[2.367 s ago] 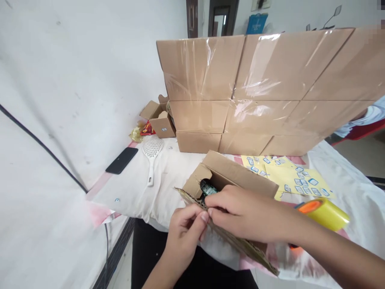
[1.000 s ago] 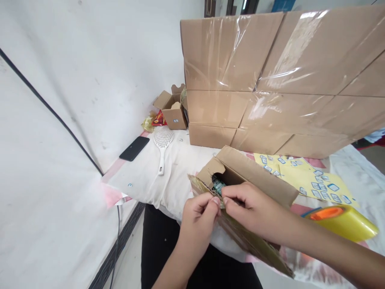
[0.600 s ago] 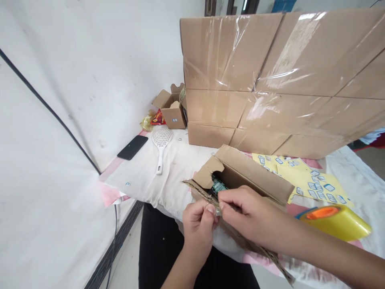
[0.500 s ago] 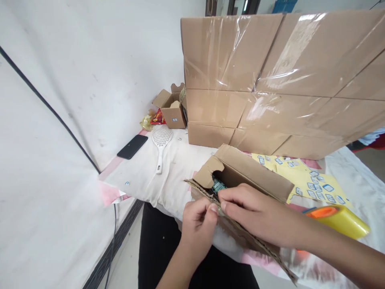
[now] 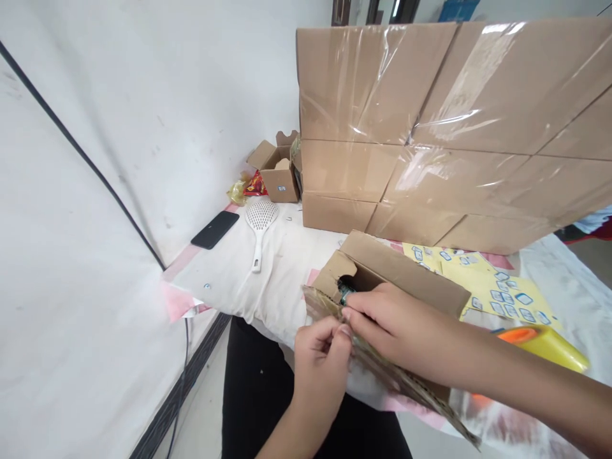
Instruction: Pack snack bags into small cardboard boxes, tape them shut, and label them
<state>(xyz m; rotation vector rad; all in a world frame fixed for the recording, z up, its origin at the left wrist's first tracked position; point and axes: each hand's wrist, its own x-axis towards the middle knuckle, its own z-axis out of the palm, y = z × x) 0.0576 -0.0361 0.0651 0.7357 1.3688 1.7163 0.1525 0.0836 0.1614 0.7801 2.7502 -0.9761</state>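
An open cardboard box [image 5: 406, 271] stands near the table's front edge, its near flap [image 5: 382, 366] folded outward with a glossy, streaked face. My right hand [image 5: 392, 322] reaches over the box, its thumb and forefinger pinched on the flap's upper edge. Just below those fingers, my left hand [image 5: 321, 357] is closed in a pinch against the flap's outer face; what lies between its fingertips is hidden. Inside the box a small dark green item [image 5: 346, 292] partly shows beside a notched inner flap [image 5: 337, 273]. My right hand covers the rest of the inside.
Large taped cardboard cartons [image 5: 430, 140] wall off the back. Leftward lie a white slotted skimmer [image 5: 261, 220], a black phone [image 5: 215, 230], a small open box [image 5: 281, 182] and a red packet [image 5: 256, 185]. At right are yellow sticker sheets [image 5: 497, 287] and a yellow tape roll [image 5: 554, 347].
Both hands stay at the flap, with small shifts of the fingers. The right fingers now cover more of the green item. The whole view has shifted slightly.
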